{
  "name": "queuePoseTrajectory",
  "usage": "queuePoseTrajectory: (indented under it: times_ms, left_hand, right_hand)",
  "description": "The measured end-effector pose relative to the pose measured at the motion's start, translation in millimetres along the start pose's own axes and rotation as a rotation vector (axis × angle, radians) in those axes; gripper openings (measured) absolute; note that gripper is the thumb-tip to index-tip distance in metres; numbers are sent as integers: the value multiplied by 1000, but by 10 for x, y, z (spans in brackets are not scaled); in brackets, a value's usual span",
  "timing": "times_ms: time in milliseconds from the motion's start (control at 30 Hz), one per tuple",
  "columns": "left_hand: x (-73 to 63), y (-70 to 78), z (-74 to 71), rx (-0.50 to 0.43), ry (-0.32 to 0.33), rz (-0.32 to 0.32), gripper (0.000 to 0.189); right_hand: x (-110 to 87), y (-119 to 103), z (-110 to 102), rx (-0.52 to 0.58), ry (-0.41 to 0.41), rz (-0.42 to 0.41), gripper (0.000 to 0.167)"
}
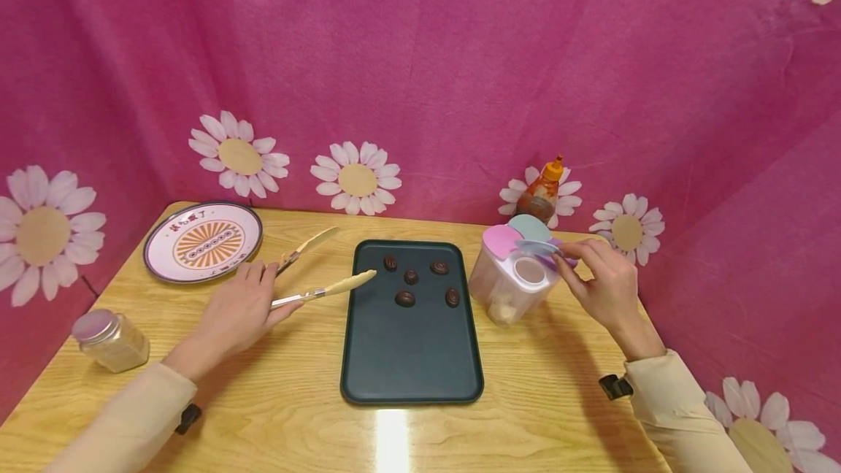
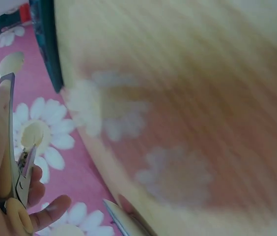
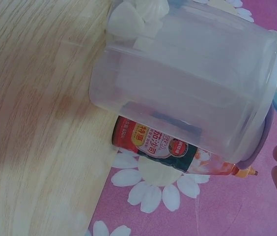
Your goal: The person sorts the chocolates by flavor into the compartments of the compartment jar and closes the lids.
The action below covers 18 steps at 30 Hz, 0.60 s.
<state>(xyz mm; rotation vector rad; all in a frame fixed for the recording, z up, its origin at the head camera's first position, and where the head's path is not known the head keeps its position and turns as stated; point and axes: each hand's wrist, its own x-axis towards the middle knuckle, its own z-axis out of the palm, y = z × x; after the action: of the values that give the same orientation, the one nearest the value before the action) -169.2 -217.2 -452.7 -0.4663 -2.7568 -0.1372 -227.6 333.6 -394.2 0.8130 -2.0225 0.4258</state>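
The clear container point(image 1: 486, 276) stood upright, right of centre in the head view, one round opening point(image 1: 531, 269) uncovered and pale pieces point(image 1: 504, 311) low inside. Your right hand point(image 1: 601, 283), at its right, was the nearer one and pinched the raised lid point(image 1: 535, 247). Your left hand point(image 1: 233, 309), left of centre, gripped the tongs point(image 1: 348, 285), arms spread; their long axis ran rightward and slightly up the frame. The dark tray point(image 1: 412, 356) lay between tongs and container; one tip overlapped its left side, whether touching you could not tell.
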Motion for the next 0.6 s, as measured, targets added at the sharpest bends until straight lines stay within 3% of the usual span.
queuePoseTrajectory:
  times_ms: [367,600]
  left_hand:
    - [-228,-263,152,40,94,17,62]
    - [-292,-295,181,54,68,1,61]
  right_hand:
    - [-3,5,5,9,-3,-3,42]
    - [-3,5,7,6,-3,1,42]
